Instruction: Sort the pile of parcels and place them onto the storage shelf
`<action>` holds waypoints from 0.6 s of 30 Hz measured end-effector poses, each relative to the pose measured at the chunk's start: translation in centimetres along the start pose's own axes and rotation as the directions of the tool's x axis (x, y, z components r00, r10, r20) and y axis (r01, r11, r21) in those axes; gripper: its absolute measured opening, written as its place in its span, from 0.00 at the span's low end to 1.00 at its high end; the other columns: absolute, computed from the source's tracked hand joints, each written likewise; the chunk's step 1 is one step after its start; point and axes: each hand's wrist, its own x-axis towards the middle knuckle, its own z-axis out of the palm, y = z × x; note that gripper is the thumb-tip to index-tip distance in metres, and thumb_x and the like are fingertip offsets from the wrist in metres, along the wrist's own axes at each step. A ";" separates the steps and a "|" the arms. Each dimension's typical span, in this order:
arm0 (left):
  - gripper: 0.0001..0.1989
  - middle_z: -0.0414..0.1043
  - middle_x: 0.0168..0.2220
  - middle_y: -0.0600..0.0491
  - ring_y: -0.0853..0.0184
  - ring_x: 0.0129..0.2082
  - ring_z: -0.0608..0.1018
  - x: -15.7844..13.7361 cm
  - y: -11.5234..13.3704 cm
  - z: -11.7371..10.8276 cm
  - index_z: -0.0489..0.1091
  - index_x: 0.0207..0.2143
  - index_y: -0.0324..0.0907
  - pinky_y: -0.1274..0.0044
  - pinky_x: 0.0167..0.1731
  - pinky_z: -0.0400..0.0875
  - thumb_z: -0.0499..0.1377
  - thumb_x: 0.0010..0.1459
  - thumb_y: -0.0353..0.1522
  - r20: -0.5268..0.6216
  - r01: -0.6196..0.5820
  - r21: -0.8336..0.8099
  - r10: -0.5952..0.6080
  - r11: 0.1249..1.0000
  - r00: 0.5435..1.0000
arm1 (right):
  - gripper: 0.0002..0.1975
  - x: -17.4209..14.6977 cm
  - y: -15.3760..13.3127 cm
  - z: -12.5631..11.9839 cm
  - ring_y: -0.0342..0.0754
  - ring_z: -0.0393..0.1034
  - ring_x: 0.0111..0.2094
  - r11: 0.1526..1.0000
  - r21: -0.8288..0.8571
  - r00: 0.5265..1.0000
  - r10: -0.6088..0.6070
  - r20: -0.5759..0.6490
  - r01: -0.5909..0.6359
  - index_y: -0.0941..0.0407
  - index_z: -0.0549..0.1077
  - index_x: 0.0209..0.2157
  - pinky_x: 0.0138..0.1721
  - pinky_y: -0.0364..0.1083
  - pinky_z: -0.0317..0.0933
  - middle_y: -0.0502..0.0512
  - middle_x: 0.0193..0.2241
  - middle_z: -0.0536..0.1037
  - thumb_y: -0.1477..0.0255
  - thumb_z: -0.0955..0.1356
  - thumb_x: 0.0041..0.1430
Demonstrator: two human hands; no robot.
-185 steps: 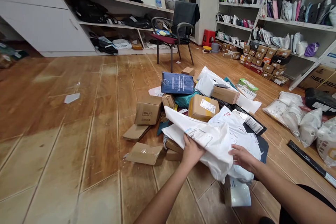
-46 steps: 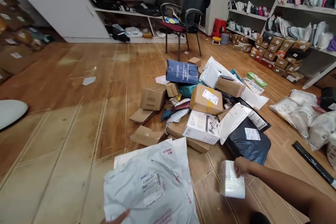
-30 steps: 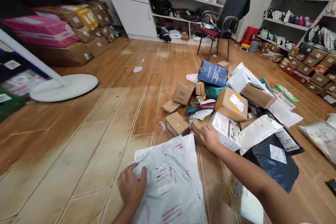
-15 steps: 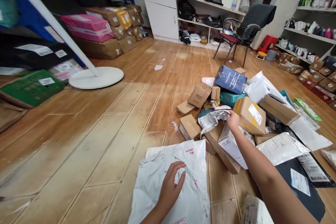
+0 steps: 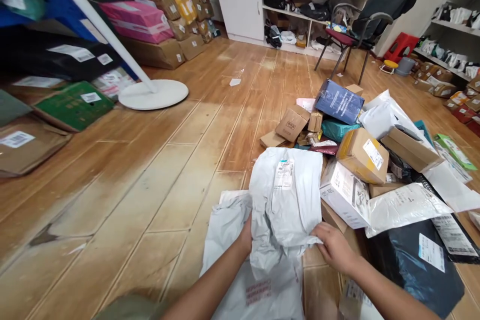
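Note:
A light grey poly mailer [image 5: 287, 197] with a shipping label is held up in front of me, crumpled at its lower part. My right hand [image 5: 333, 247] pinches its lower right edge between thumb and fingers. At the left edge, my left hand [image 5: 245, 236] is closed on the same mailer, its fingertips hidden behind the plastic. Beneath them lies another large grey mailer [image 5: 228, 255] with red print, flat on the floor and partly covered. Just right of my hands are a white printed box [image 5: 345, 192] and a brown box with yellow tape [image 5: 363, 156].
The parcel pile continues right with a blue box [image 5: 339, 101], a white mailer [image 5: 407, 208] and a black parcel [image 5: 412, 265]. A white pole base [image 5: 153, 95] stands left, near a green parcel [image 5: 71, 105] and shelved boxes. A chair [image 5: 371, 25] stands behind the pile.
My right hand has brought the grey mailer from the pile over the flat one. It now hangs spread, label showing. My left hand has moved from above the flat mailer to its left edge.

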 end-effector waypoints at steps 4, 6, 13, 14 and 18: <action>0.34 0.85 0.39 0.43 0.45 0.51 0.83 0.3 0.4 -0.7 0.79 0.44 0.42 0.56 0.51 0.78 0.63 0.49 0.61 0.053 0.085 -0.262 -0.074 0.961 0.996 | 0.12 -2.3 1.5 1.7 0.52 0.73 0.38 0.986 0.141 0.996 0.093 0.006 -0.093 0.53 0.77 0.35 0.40 0.48 0.65 0.55 0.32 0.79 0.73 0.62 0.64; 0.36 0.85 0.42 0.43 0.46 0.53 0.82 0.4 1.0 -0.9 0.79 0.46 0.44 0.56 0.52 0.78 0.61 0.50 0.63 0.011 -0.002 -0.301 0.005 0.954 1.000 | 0.16 -2.6 2.3 2.6 0.53 0.74 0.41 0.957 0.257 0.984 0.157 -0.081 -0.132 0.53 0.78 0.31 0.45 0.50 0.66 0.57 0.34 0.80 0.67 0.61 0.67; 0.24 0.84 0.39 0.45 0.48 0.46 0.84 0.3 2.1 -0.2 0.76 0.41 0.41 0.63 0.49 0.79 0.70 0.37 0.31 -0.075 -0.167 0.019 0.168 0.986 0.983 | 0.38 2.0 5.8 5.6 0.66 0.72 0.56 0.548 0.643 0.548 0.805 -0.229 -0.536 0.57 0.74 0.50 0.59 0.60 0.67 0.70 0.54 0.79 0.44 0.73 0.45; 0.24 0.84 0.38 0.46 0.49 0.44 0.84 -0.1 2.2 -0.1 0.76 0.40 0.41 0.63 0.47 0.80 0.68 0.34 0.27 -0.077 -0.180 0.032 0.182 0.983 0.980 | 0.38 2.9 5.7 5.8 0.66 0.73 0.56 0.514 0.663 0.574 0.805 -0.152 -0.545 0.57 0.75 0.49 0.59 0.60 0.67 0.70 0.53 0.80 0.44 0.74 0.44; 0.23 0.83 0.32 0.49 0.50 0.39 0.83 -3.3 2.7 -3.2 0.78 0.34 0.41 0.63 0.43 0.80 0.61 0.29 0.24 -0.036 -0.180 0.155 0.188 0.971 0.982 | 0.38 3.9 2.8 7.6 0.65 0.72 0.59 0.594 0.701 0.706 0.684 -0.184 -0.394 0.56 0.76 0.49 0.64 0.59 0.65 0.68 0.55 0.80 0.42 0.72 0.47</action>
